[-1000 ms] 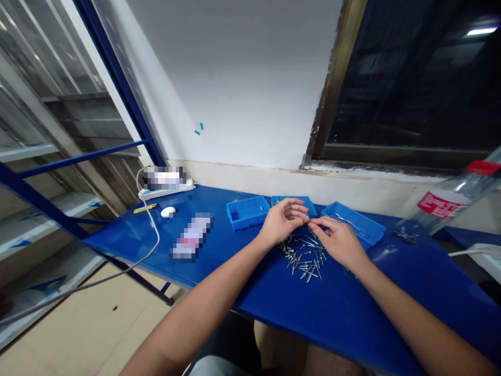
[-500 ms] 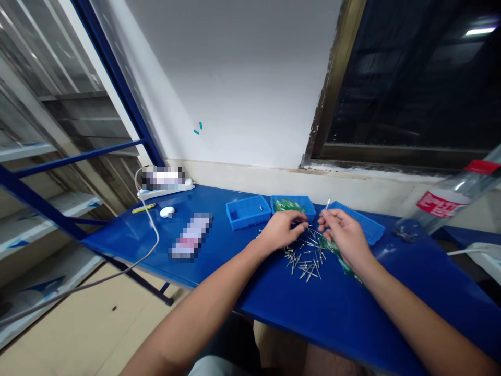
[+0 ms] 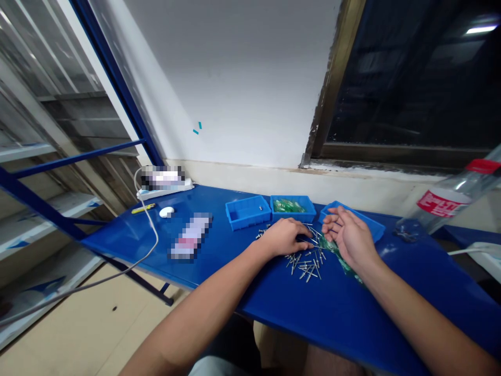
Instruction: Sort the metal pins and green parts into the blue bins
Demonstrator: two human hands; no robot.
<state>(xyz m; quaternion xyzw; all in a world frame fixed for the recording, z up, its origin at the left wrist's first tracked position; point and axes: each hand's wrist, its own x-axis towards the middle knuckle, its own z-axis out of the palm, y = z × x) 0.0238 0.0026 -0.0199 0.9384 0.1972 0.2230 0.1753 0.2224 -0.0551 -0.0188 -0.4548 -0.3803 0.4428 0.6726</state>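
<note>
Blind rivets (image 3: 307, 269) with long thin stems lie in a loose pile on the blue table. My left hand (image 3: 287, 236) is low over the pile's far side, thumb and forefinger closing on a rivet whose stem sticks out to the right. To its right, my right hand (image 3: 352, 237) is raised, palm turned left, fingers loosely bent and apart, with no rivet visible in it. Behind that hand is a blue bin (image 3: 370, 225), partly covered. Under the right wrist lies a green plastic bag (image 3: 344, 263).
A blue bin (image 3: 238, 223) holding one small piece and another blue bin (image 3: 314, 214) with green-wrapped contents stand along the back. A clear bottle (image 3: 426, 219) leans at right. On the left are a white oval object (image 3: 167, 212), a yellow cutter (image 3: 143, 209) and a cable (image 3: 156, 235).
My right hand has loosened its pinch, and the rivet that stood up from its fingertips is out of sight. My left hand has moved slightly right and nearer, down to the rivets.
</note>
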